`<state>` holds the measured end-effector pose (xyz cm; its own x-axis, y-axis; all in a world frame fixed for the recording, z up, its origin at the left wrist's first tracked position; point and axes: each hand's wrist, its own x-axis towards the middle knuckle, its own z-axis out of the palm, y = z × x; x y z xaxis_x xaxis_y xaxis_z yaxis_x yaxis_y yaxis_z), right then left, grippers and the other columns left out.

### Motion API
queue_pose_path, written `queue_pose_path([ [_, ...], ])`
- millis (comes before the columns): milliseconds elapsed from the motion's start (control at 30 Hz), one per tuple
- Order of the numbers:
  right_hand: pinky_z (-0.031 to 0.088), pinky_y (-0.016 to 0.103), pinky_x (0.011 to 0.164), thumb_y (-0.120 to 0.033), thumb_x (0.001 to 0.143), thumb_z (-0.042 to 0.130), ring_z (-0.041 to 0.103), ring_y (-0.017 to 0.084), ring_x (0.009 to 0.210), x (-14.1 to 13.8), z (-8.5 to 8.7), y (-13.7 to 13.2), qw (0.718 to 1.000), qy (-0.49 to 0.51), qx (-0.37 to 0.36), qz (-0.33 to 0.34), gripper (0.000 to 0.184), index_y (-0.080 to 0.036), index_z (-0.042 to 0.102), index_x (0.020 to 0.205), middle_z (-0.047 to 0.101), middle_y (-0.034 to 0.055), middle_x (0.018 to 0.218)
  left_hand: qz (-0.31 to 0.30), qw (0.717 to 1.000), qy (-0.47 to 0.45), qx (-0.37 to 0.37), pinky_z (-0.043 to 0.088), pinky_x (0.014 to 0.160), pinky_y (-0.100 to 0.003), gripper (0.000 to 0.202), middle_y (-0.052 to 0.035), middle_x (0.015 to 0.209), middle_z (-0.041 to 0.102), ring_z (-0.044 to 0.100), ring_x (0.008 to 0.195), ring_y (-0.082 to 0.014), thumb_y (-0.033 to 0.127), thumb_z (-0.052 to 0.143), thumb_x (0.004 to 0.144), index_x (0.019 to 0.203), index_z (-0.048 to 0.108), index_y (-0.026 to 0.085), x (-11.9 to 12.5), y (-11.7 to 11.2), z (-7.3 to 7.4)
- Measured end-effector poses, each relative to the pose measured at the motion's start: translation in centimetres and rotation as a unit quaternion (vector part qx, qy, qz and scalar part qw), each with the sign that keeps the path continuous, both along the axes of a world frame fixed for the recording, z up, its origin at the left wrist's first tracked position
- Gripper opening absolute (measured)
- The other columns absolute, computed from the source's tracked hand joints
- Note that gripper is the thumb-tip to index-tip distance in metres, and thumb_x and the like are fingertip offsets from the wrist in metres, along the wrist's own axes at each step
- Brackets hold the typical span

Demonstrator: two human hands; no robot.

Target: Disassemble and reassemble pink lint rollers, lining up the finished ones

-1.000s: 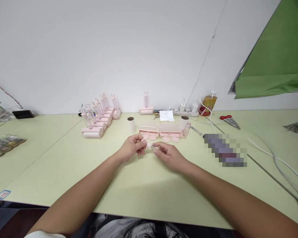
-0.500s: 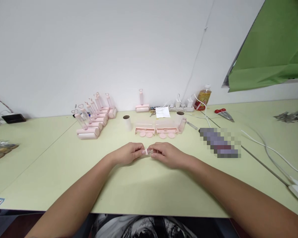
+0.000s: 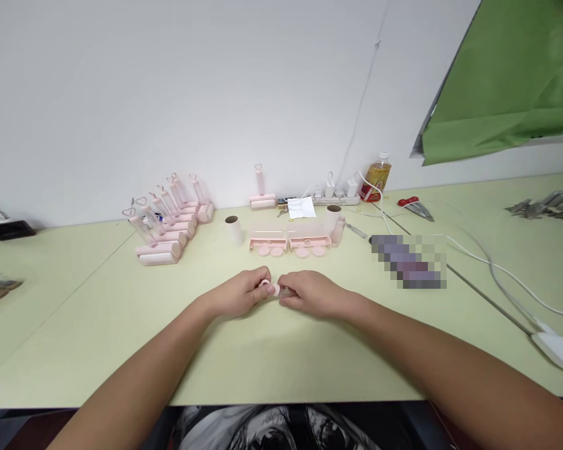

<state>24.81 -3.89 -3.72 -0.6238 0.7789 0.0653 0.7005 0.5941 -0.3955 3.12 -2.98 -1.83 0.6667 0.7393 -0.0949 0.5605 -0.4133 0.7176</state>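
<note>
Back from the front edge of the counter (image 3: 244, 369), the left hand (image 3: 243, 292) pinches a pink cap (image 3: 276, 290) and the right hand (image 3: 312, 294) grips a clear tube (image 3: 286, 292); skewed a second ago, the pieces now look aligned, seemingly meeting end to end.

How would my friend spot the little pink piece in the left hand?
On the pale green table, find the left hand near the picture's middle. It pinches the little pink piece, whose end points toward the right hand. Unlike the see-through piece held there, this one is pale pink.
</note>
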Motion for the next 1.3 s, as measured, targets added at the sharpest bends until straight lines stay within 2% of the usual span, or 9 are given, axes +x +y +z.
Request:
queue_pose_path([
  [233, 0.021, 0.023, 0.055, -0.027, 0.083, 0.054, 0.042, 0.012, 0.062, 0.0, -0.1, 0.2, 1.000, -0.001, 0.030, -0.004, 0.010, -0.020, 0.049, 0.077, 0.055, -0.0012, 0.071, 0.009, 0.999, 0.021, 0.045, 0.032, 0.056, -0.024, 0.037, 0.0036, 0.069, 0.045, 0.039, 0.062, -0.0118, 0.054, 0.038, 0.091, 0.080, 0.043, 0.020, 0.3, -0.3, 0.2],
  [433, 0.021, 0.024, 0.055, -0.029, 0.086, 0.054, 0.046, 0.013, 0.064, -0.1, -0.3, 0.1, 0.999, -0.017, 0.049, -0.006, 0.010, -0.020, 0.052, 0.080, 0.057, -0.0001, 0.074, 0.018, 0.994, 0.068, 0.082, 0.030, 0.056, -0.025, 0.039, 0.0018, 0.071, 0.050, 0.043, 0.062, -0.0138, 0.055, 0.033, 0.092, 0.080, 0.044, 0.020, 0.3, -0.5, 0.7],
  [700, 0.022, 0.024, 0.055, -0.031, 0.087, 0.054, 0.049, 0.013, 0.065, -0.1, 0.1, -0.2, 0.999, -0.027, 0.038, 0.000, 0.010, -0.021, 0.055, 0.084, 0.061, 0.0001, 0.077, -0.031, 0.985, 0.105, 0.133, 0.026, 0.054, -0.026, 0.041, -0.0011, 0.072, 0.056, 0.046, 0.060, -0.0145, 0.053, 0.033, 0.093, 0.081, 0.052, 0.019, 0.2, -0.5, 0.9],
  [900, 0.022, 0.024, 0.055, -0.032, 0.087, 0.054, 0.050, 0.014, 0.067, -0.1, 0.3, -0.3, 0.999, -0.027, 0.044, 0.012, 0.012, -0.021, 0.057, 0.084, 0.062, 0.0005, 0.079, -0.052, 0.990, 0.091, 0.093, 0.026, 0.052, -0.025, 0.041, 0.0018, 0.062, 0.049, 0.040, 0.055, -0.0119, 0.052, 0.035, 0.093, 0.073, 0.049, 0.019, 0.1, -0.4, 0.6],
  [1100, 0.024, 0.024, 0.057, -0.037, 0.087, 0.057, 0.052, 0.014, 0.070, 0.0, 0.2, -0.1, 0.999, -0.009, 0.047, -0.007, 0.016, -0.021, 0.060, 0.089, 0.063, 0.0009, 0.080, -0.004, 0.998, 0.033, 0.061, 0.028, 0.052, -0.024, 0.042, 0.0034, 0.060, 0.043, 0.036, 0.055, -0.0105, 0.051, 0.039, 0.092, 0.067, 0.045, 0.018, 0.3, -0.4, 0.4],
  [1300, 0.029, 0.025, 0.061, -0.041, 0.090, 0.055, 0.056, 0.016, 0.077, 0.0, 0.3, 0.2, 0.996, 0.020, 0.072, -0.047, 0.024, -0.021, 0.062, 0.101, 0.064, 0.0031, 0.087, 0.047, 0.995, -0.079, -0.028, 0.036, 0.056, -0.024, 0.050, 0.0025, 0.057, 0.048, 0.041, 0.053, -0.0097, 0.056, 0.036, 0.092, 0.062, 0.045, 0.017, 0.6, 0.0, -0.2],
])
